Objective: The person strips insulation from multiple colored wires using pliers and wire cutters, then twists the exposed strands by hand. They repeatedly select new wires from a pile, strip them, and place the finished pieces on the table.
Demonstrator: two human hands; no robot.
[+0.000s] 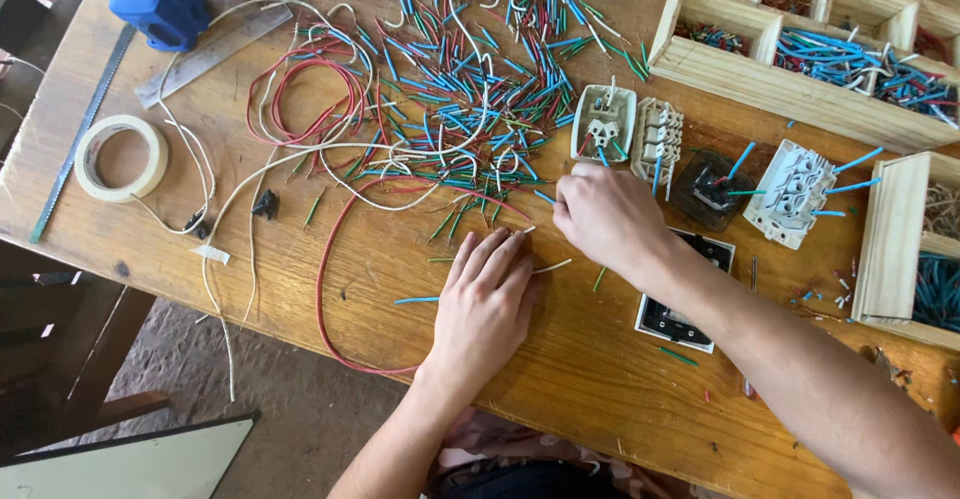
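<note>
Some switches (790, 191) already carry wires; loose wires (470, 89) remain. Left hand (487, 304) lies flat, released; right hand (603, 217) pinches a wire.

Wire pile (470, 79) behind both hands, tape roll (122, 157) far left, compartment tray (800, 49) right, switch modules (630, 134) between
</note>
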